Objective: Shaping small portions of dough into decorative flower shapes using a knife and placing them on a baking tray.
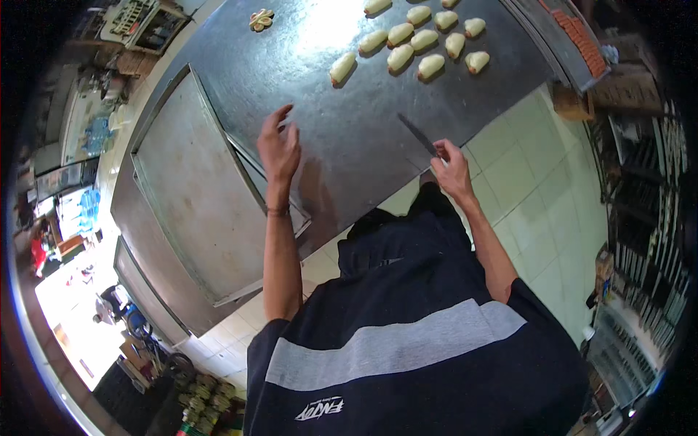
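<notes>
My left hand (pixel 279 149) floats over the steel counter (pixel 349 131), fingers spread and loose, holding nothing. My right hand (pixel 452 166) sits at the counter's near edge, closed round the handle of a knife (pixel 419 136), blade flat on the steel and pointing away from me. The dough pieces (pixel 418 43) lie in rows at the far side, well apart from both hands, all pale and oblong. One shaped, flower-like piece (pixel 261 19) sits alone, far left. A big empty tray (pixel 196 189) rests just left of my left hand. I'd say I'm between pieces, shaping them one at a time. The next move looks like a long reach forward for one piece, keeping the blade clear.
</notes>
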{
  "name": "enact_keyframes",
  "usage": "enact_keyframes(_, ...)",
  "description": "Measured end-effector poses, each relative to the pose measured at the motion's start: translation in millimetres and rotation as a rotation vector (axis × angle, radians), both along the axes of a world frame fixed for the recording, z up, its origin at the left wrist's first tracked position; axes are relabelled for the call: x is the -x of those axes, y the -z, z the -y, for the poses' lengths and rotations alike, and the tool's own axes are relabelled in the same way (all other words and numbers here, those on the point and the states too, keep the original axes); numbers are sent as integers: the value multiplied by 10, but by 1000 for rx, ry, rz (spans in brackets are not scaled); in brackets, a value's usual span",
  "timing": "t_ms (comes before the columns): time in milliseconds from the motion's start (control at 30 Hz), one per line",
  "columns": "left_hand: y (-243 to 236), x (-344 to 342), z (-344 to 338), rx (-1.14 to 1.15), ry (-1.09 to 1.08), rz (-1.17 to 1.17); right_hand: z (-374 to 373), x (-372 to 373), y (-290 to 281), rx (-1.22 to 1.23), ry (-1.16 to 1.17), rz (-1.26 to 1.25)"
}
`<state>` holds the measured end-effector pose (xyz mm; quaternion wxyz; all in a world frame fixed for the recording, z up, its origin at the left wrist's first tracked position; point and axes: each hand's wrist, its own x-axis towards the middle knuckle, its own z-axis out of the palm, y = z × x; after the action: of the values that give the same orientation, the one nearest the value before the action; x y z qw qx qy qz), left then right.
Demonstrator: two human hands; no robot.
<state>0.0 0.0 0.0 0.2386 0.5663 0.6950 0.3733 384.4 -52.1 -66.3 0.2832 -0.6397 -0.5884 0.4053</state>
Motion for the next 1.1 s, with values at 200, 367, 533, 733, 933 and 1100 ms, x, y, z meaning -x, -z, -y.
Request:
enact_keyframes(200, 662, -1430, -1460, 109, 110, -67, -984, -1007, -371, 262, -141, -140)
enact_keyframes(367, 1295, -1724, -1756, -96, -174, -291, -1739, -1271, -608, 375, -195, -290)
enact_keyframes(533, 847, -1691, -1575, 84, -162, -187, -2140, -1315, -587, 301, -299, -279)
enact_keyframes(733, 212, -1842, -401, -146, -279, -144, -2196, -966, -714, 441, -427, -357)
enact_keyframes(933, 741, -1411, 437, 228, 209, -351, -1523, -88, -766, 410, -633, -264)
enact_keyframes(1100, 764, -1138, 475, 33, 32, 21, -1012, 500, -696, 16, -834, 2)
